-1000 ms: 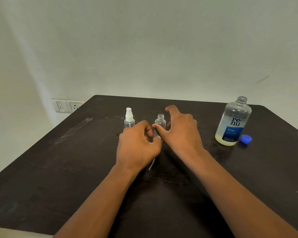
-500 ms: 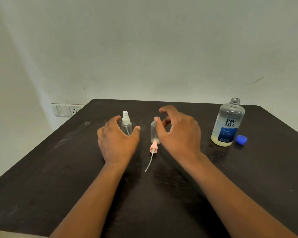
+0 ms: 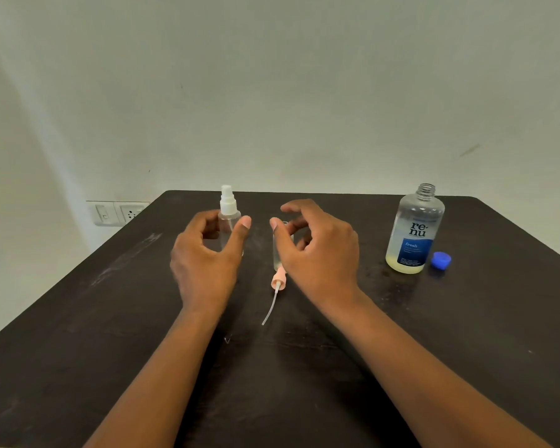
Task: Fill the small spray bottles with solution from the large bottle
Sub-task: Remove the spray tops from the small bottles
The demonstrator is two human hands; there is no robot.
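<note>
Left hand (image 3: 204, 253): curved round the small spray bottle with the white pump (image 3: 229, 218), thumb on its right side and fingers on its left; whether the skin presses the plastic cannot be told
Right hand (image 3: 317, 250): fingers curled beside the open small bottle (image 3: 277, 253), thumb against its left side near the neck; a firm grip cannot be confirmed
Hands together or apart: apart, a gap of dark tabletop (image 3: 110, 334) between the two thumbs
Capped small bottle: upright, clear, white sprayer still on, standing left of the open small bottle
Open small bottle: upright, clear, no sprayer on its neck, partly hidden by the right hand
Pink spray head (image 3: 278, 280): lying on the tabletop just in front of the open small bottle, its thin dip tube (image 3: 269, 307) trailing toward the camera and slightly left
Large bottle (image 3: 414, 231): upright, well to the right of the open small bottle, cap off, threaded neck bare, label reading "renu fresh" in blue and white, a shallow layer of yellowish solution at the bottom
Blue cap (image 3: 441, 260): on the tabletop just to the right of the large bottle's base
Wall sockets (image 3: 117, 213): white plate on the wall, beyond the tabletop's edge, left of the capped small bottle
Tabletop surface: dark, with pale scuffs left of the capped small bottle
</note>
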